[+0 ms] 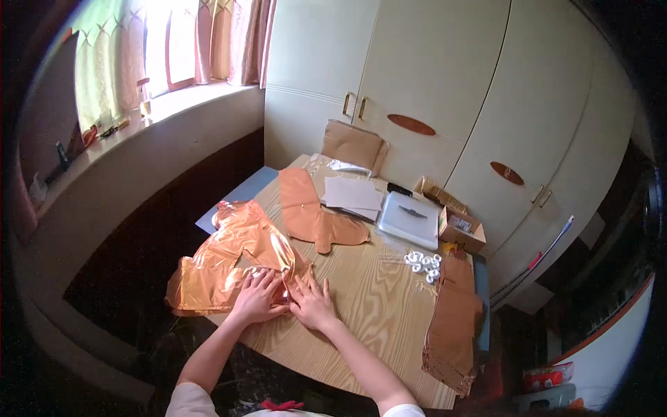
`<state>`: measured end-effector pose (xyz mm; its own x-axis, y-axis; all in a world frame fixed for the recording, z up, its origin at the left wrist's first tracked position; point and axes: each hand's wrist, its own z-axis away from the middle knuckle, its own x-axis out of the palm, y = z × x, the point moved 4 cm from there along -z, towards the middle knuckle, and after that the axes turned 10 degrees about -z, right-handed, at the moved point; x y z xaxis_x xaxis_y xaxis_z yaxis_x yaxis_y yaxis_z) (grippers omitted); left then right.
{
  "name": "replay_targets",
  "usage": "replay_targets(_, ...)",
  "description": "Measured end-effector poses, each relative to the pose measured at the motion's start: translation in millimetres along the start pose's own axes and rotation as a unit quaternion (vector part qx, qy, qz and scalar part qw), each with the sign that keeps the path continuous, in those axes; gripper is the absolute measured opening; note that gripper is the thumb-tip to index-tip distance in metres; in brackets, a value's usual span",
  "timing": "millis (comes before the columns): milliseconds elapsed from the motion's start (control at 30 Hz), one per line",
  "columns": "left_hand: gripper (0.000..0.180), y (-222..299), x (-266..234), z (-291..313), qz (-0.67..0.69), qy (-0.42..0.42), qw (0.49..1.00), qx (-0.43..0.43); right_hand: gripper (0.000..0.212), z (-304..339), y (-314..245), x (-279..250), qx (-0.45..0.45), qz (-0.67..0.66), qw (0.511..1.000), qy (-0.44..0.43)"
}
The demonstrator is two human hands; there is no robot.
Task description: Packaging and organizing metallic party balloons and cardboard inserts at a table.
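Observation:
A crumpled, shiny copper-coloured foil balloon (221, 258), looking flat and airless, lies over the table's left edge. On its near right corner rests my left hand (256, 299), fingers stretched forward and pressing on the foil. My right hand (313, 304) lies just beside it, fingers spread, its fingertips at the foil's edge and on the wood. Whether a fold is caught under the fingers cannot be made out. Beyond my hands, a second copper-coloured flat foil piece (303, 206), smoother and duller, is spread on the table.
The wooden table (368, 299) carries white sheets (352, 194), a clear-lidded box (408, 219), several white ribbon rolls (423, 265), a small open carton (462, 229) and a long brown cardboard piece (455, 320). Pale cupboards (417, 76) stand behind; a curved windowsill (167, 108) runs at left.

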<state>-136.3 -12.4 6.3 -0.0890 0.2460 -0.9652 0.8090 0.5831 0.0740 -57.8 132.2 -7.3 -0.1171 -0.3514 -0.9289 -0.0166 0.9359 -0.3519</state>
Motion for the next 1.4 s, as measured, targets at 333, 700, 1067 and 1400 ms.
replay_targets(333,0.009,-21.6,2.2,0.4,0.202,0.095,0.973,-0.060,0.075,-4.1,12.2,11.4,-0.030,-0.107,0.989,0.099)
replay_targets(700,0.050,-290.4,-43.2,138.4,0.168,0.277,0.846,-0.422,0.071,-5.8,-7.2,9.5,-0.048,-0.096,0.990,0.094)
replay_targets(1067,0.035,-40.7,-76.6,23.1,0.068,0.106,0.989,-0.071,0.026,4.1,13.3,-12.7,-0.033,-0.102,0.953,0.285)
replay_targets(1400,0.018,6.5,-31.3,-20.0,0.107,0.107,0.987,-0.055,0.073,1.4,21.6,-10.1,-0.026,-0.134,0.943,0.303)
